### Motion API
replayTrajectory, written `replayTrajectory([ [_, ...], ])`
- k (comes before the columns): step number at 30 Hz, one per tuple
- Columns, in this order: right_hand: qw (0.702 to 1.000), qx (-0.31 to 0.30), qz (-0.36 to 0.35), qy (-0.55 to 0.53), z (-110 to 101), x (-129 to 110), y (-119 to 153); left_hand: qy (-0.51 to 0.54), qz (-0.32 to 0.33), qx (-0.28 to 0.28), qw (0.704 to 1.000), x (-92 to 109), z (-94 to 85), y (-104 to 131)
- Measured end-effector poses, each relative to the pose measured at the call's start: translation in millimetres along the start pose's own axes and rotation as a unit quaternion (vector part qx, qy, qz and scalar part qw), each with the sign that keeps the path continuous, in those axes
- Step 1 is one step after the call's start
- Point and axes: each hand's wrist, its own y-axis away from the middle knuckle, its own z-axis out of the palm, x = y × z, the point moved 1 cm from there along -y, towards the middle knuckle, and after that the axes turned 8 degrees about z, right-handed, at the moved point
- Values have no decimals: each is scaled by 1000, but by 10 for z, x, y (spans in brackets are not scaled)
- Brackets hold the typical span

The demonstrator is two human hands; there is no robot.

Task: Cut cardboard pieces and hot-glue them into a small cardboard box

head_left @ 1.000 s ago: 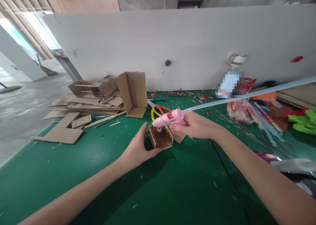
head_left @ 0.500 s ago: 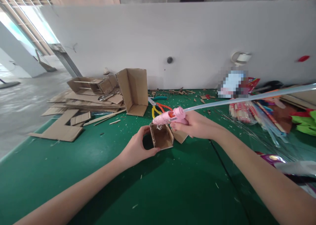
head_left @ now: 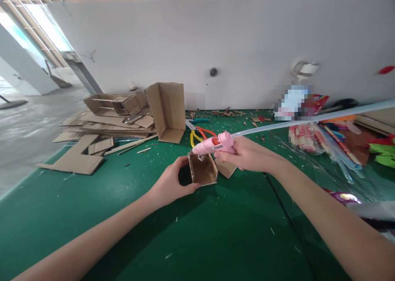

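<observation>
My left hand [head_left: 173, 181] grips a small open cardboard box [head_left: 206, 175] by its left wall, the thumb at the lower front edge. A pink glue gun [head_left: 212, 144] is in my right hand [head_left: 247, 152], and a long clear glue stick [head_left: 277, 124] runs out of its back toward the right. The gun's nozzle is over the box's upper left edge; whether it touches cannot be made out. White strands of glue hang under the gun. A flat cardboard piece [head_left: 226, 168] lies just right of the box, partly under my right hand.
Behind the box lie scissors with yellow handles [head_left: 192, 138] and red-handled pliers [head_left: 206, 132]. A folded cardboard corner [head_left: 169, 112] stands beside stacked cardboard [head_left: 92, 126] and a cardboard model [head_left: 117, 105] at left. Packed sticks [head_left: 304, 138] and a pixelated phone-like screen [head_left: 293, 102] are at right.
The view has tilted slightly, shifting the scene a little. The glue gun stays at the box's upper left edge, and both hands keep their holds.
</observation>
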Motion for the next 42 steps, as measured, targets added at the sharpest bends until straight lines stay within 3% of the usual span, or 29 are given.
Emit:
replayTrajectory([
  [11,1000,-18,5,16,-37,27,9,-16,-3,-20,1000,-7,-4,18],
  [17,1000,14,5,18,-7,26,-9,-26,-6,-19,999,-45,-53,-33],
  [26,994,84,-65,-9,93,61,-112,-45,29,-31,998,-195,-130,-194],
  [34,994,78,-71,-20,104,96,-127,-37,47,-35,998,-179,-128,-188],
  [42,998,63,-19,-15,72,78,-92,-47,62,-45,996,-164,-143,-192],
])
